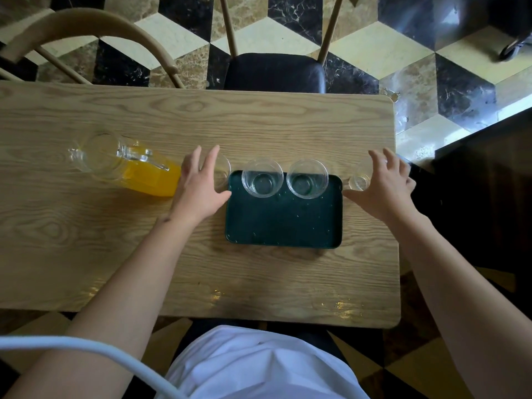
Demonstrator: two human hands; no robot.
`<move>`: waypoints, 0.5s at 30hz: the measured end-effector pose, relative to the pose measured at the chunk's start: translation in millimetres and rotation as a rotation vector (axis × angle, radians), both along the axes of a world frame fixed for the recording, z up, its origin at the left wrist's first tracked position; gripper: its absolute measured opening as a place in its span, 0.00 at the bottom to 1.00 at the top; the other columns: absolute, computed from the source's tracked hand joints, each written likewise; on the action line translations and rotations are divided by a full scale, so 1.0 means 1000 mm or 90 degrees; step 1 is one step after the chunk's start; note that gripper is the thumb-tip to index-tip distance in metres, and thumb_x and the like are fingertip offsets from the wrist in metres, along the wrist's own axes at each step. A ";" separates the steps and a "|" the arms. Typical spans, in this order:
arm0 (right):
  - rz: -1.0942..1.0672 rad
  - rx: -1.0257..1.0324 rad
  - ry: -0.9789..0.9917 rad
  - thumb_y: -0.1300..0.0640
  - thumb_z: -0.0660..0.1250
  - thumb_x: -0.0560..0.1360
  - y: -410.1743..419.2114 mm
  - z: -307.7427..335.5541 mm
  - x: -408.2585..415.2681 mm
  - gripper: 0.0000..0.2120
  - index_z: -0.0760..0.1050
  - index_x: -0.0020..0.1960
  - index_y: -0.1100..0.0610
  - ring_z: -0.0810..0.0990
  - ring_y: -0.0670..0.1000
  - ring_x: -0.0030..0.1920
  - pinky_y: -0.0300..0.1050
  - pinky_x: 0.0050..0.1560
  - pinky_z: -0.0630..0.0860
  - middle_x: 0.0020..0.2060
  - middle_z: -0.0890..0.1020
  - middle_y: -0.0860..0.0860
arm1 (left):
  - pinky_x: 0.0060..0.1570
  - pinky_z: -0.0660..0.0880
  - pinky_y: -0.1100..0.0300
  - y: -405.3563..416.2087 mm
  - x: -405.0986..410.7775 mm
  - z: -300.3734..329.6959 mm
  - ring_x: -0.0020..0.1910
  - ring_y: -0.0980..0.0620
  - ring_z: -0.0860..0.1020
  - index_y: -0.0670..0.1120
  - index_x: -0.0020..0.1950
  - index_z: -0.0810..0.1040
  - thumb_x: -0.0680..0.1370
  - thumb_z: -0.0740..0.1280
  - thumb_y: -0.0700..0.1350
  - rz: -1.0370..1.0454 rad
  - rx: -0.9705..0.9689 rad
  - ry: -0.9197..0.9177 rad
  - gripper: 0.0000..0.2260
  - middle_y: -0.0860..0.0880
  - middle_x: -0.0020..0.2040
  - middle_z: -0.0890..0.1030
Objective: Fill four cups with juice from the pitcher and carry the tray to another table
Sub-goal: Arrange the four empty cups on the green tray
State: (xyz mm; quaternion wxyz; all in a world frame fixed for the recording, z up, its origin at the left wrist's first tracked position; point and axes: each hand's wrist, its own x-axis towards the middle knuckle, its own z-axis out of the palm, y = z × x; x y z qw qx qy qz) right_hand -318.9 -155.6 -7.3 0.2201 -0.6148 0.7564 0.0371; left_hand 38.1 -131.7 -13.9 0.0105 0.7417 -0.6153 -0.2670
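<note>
Broadly, most of the view is taken up by a light wooden table (115, 254) set on a floor of cube-patterned marble tiles (374, 47), with a dark-cushioned chair (273, 72) drawn up at its far edge and the curved wooden back of a second chair (95, 24) seen at the far left. A dark green rectangular tray (283, 223) is laid flat on the table, right of centre. A glass pitcher (126, 165), partly filled with orange juice, is stood on the table well to the left of the tray, its handle turned toward the viewer. Two empty clear cups are stood upright side by side along the tray's far edge, the left middle cup (262, 178) and the right middle cup (307, 178) almost touching at their rims. A third clear cup (223, 168) is placed on the table just beside the tray's far left corner, and the left hand (201, 185) is spread around it with fingers extended and thumb out toward the tray; whether contact is made cannot be told. A fourth clear cup (359, 180) is found just off the tray's far right corner, and the right hand (383, 188) is spread over it, fingers arched and thumb pointing at the tray; a firm grip cannot be confirmed.
</note>
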 end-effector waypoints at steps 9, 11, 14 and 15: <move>-0.014 0.016 -0.024 0.43 0.77 0.67 -0.007 -0.009 -0.010 0.50 0.53 0.79 0.54 0.56 0.61 0.76 0.66 0.69 0.62 0.78 0.58 0.54 | 0.73 0.65 0.42 -0.015 -0.001 -0.018 0.78 0.37 0.58 0.52 0.82 0.54 0.73 0.77 0.51 0.028 0.020 -0.027 0.44 0.41 0.81 0.56; -0.014 0.015 -0.026 0.48 0.76 0.68 -0.007 -0.010 -0.010 0.48 0.53 0.79 0.54 0.57 0.61 0.75 0.64 0.69 0.64 0.77 0.59 0.54 | 0.72 0.67 0.43 -0.015 -0.001 -0.019 0.76 0.38 0.61 0.51 0.81 0.56 0.73 0.77 0.50 0.039 0.006 -0.029 0.43 0.42 0.79 0.59; -0.018 0.013 -0.024 0.50 0.76 0.67 -0.007 -0.012 -0.011 0.47 0.54 0.79 0.54 0.58 0.61 0.74 0.62 0.68 0.65 0.76 0.60 0.53 | 0.69 0.69 0.44 -0.014 -0.002 -0.021 0.74 0.38 0.63 0.50 0.81 0.56 0.74 0.76 0.48 0.049 -0.014 -0.024 0.41 0.42 0.77 0.61; -0.016 0.013 -0.023 0.50 0.76 0.67 -0.007 -0.013 -0.011 0.47 0.53 0.79 0.53 0.58 0.61 0.74 0.62 0.68 0.65 0.76 0.61 0.53 | 0.69 0.69 0.44 -0.015 -0.002 -0.021 0.74 0.38 0.63 0.51 0.81 0.56 0.74 0.76 0.48 0.050 -0.019 -0.024 0.42 0.42 0.77 0.61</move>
